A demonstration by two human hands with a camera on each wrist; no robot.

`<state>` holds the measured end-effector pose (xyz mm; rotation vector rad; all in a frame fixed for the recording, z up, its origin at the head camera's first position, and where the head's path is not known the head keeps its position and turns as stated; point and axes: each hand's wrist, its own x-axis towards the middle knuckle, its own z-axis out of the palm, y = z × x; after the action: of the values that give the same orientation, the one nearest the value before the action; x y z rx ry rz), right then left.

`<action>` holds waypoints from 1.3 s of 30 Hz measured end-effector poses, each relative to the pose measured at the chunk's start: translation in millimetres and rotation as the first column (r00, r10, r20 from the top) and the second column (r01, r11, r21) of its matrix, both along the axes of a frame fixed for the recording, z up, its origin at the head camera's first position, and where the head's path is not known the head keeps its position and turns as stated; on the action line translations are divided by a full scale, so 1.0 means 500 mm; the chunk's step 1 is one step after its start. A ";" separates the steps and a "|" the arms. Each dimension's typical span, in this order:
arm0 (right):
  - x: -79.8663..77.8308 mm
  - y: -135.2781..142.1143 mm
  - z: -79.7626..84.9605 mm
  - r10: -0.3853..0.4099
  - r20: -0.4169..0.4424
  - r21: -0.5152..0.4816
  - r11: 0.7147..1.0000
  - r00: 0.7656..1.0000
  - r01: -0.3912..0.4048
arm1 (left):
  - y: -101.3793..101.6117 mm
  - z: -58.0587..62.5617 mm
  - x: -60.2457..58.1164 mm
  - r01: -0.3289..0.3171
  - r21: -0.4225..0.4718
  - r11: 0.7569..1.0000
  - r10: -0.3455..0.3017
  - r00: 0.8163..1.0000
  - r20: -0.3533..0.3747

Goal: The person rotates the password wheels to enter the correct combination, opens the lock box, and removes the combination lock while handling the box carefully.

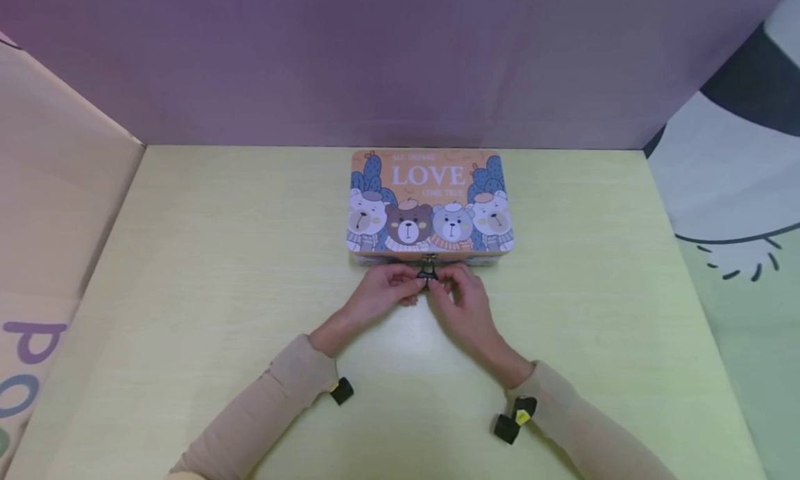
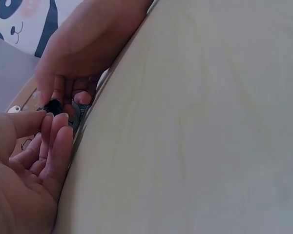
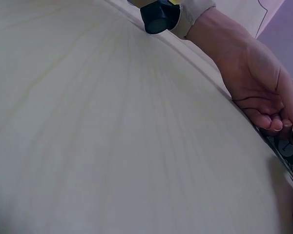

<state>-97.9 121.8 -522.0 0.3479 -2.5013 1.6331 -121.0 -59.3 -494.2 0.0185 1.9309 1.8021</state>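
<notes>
A tin box (image 1: 409, 223) with bears, cacti and the word LOVE on its closed lid lies at the back middle of the table. At its front clasp is a small black padlock (image 1: 428, 276), its shackle pointing up towards the clasp. From the left, my left hand (image 1: 382, 290) pinches the padlock between thumb and fingers. My right hand (image 1: 467, 306) pinches it from the other side. In the left wrist view, fingertips partly cover the dark padlock (image 2: 52, 106). Whether the shackle passes through the clasp, I cannot tell.
The pale wooden table (image 1: 219, 258) extends around the box and both arms. A purple panel (image 1: 400, 63) rises right behind the box. Printed side panels stand at left (image 1: 56, 188) and right (image 1: 731, 209). Small black devices (image 1: 507, 428) sit at the sleeve cuffs.
</notes>
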 end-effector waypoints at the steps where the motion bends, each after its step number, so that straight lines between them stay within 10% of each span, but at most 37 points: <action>1: 0.000 0.000 0.000 -0.002 0.002 0.006 1.000 1.000 0.001 | 0.000 -0.001 0.000 0.002 -0.005 1.000 -0.002 1.000 0.000; 39: 0.001 -0.001 0.007 -0.025 0.032 0.008 1.000 0.999 0.024 | -0.003 -0.003 -0.004 0.038 -0.010 0.999 -0.038 0.999 -0.006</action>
<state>-97.4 121.2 -518.6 0.2927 -2.5256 1.6333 -123.1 -61.0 -495.6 0.0578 1.9311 1.7694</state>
